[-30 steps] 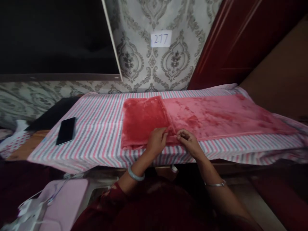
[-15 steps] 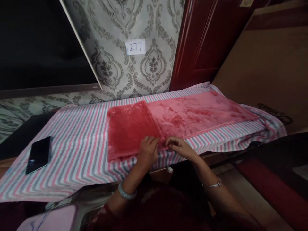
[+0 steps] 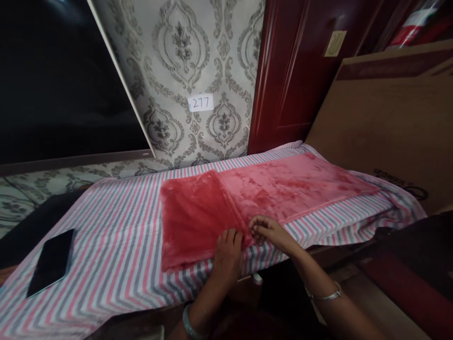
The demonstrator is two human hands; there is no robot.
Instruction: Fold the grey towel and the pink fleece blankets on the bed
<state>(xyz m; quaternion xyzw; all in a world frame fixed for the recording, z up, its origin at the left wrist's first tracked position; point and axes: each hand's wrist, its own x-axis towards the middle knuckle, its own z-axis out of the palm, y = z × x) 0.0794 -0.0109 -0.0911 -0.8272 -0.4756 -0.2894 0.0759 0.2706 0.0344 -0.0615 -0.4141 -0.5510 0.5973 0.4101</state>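
A long pink plush blanket (image 3: 279,189) lies across the striped cloth, its left part folded over to the right as a darker red layer (image 3: 194,217). My left hand (image 3: 229,250) grips the near edge of that layer by its right corner, fingers bent over the plush. Just to the right, my right hand (image 3: 271,232) is closed with curled fingers at the same corner, where the folded edge meets the pink part. The fingertips of both hands are partly hidden. Soft creases run across the red layer toward my left hand.
Pink, grey and white stripes mark the cloth (image 3: 116,250) over the table. A dark phone or tablet (image 3: 51,262) lies on its left end. Behind stand a large screen (image 3: 67,85), a patterned wall with a number card (image 3: 201,102), and a cardboard box (image 3: 385,123) at right.
The view has tilted up, so everything sits lower. Both hands stay at the fold's near corner, which has shifted slightly right, and creases now show in the red layer.
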